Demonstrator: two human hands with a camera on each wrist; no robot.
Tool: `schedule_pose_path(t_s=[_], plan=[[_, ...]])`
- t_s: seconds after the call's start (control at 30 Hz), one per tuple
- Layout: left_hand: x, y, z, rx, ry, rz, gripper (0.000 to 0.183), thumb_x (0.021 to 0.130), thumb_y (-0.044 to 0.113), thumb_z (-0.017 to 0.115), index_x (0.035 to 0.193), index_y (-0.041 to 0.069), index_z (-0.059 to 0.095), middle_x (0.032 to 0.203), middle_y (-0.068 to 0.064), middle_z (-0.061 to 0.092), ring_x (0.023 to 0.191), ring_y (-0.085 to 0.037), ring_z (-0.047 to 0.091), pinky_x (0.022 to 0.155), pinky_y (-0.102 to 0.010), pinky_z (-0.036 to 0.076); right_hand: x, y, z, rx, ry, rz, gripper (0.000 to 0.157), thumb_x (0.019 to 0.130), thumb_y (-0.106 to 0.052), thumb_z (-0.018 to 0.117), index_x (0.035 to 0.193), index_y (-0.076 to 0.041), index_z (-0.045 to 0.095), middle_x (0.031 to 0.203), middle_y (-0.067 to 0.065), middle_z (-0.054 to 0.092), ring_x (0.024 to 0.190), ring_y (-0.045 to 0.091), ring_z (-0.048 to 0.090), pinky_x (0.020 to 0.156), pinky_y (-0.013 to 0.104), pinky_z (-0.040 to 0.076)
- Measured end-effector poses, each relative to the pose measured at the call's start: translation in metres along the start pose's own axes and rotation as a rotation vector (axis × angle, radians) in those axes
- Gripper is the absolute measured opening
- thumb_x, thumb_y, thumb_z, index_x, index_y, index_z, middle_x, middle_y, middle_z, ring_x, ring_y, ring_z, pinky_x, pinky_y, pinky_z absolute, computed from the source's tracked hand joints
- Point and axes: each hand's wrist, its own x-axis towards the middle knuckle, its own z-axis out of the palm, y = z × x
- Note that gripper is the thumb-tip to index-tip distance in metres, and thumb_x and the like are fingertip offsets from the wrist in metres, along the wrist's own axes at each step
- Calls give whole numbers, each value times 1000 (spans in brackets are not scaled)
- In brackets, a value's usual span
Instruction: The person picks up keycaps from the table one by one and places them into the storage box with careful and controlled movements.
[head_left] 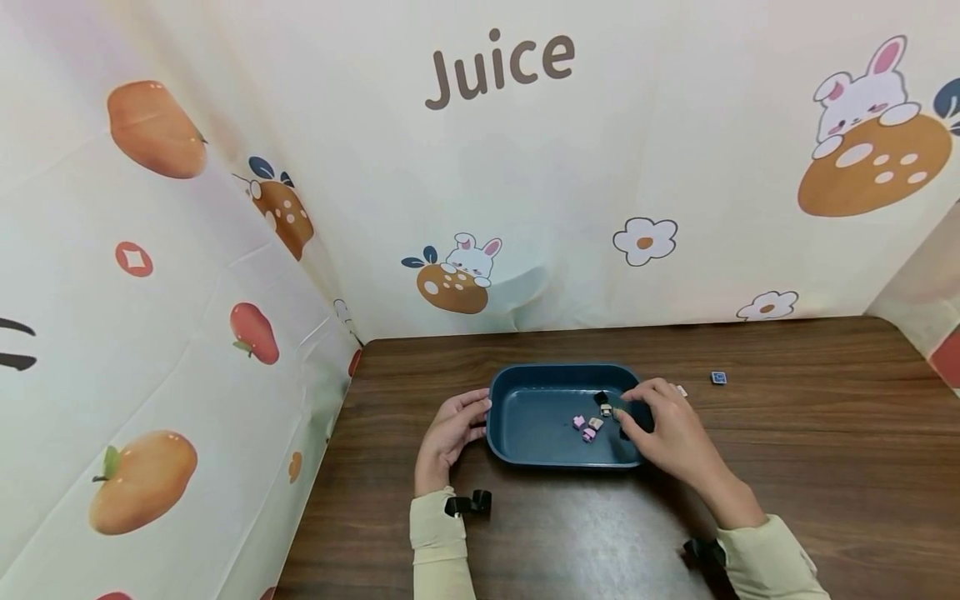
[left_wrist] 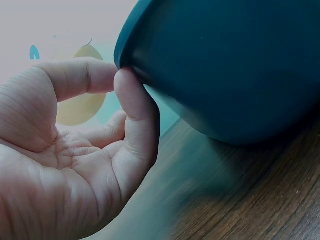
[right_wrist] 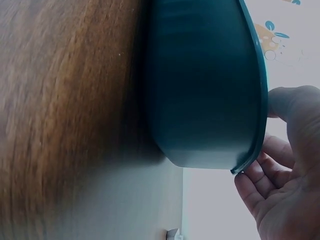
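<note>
A dark blue rectangular tray stands on the table. With thumb and finger my left hand pinches its left rim, as the left wrist view also shows. My right hand reaches over the tray's right end, thumb and index finger inside. A small greenish piece shows by those fingertips; whether they pinch it is unclear. In the right wrist view the rim hides the thumb tip, and other fingers touch the rim outside. Pink toy bricks, a cream one and a black one lie in the tray.
A small blue brick lies on the wooden table right of the tray. Partly behind my right hand is a small white piece. A printed curtain borders the table at the back and left.
</note>
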Motion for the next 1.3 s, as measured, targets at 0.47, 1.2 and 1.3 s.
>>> schedule_pose_path(t_s=[0.47,1.2,1.3], plan=[[1,-2,2,8,1,-9,44,105,16,64,143,-5,58,102,2,72,89,-8,69,74,-23,60,-3,5,-6,-10,31,16,20,89,-11,82,107,-4,77,108,9,68,92,20,53,73,33,45],[1,-2,0,10,-8,-13,44,106,16,63,145,-5,57,103,3,72,89,-7,69,73,-23,60,-5,35,-29,-35,132,33,24,88,-4,81,110,0,74,106,18,68,99,34,62,89,44,48],[2,-1,0,11,-12,-11,45,106,16,63,144,-5,57,103,3,72,89,-7,68,73,-23,59,-6,41,-31,-30,134,40,24,88,-3,81,110,0,73,106,19,68,98,35,61,91,44,46]])
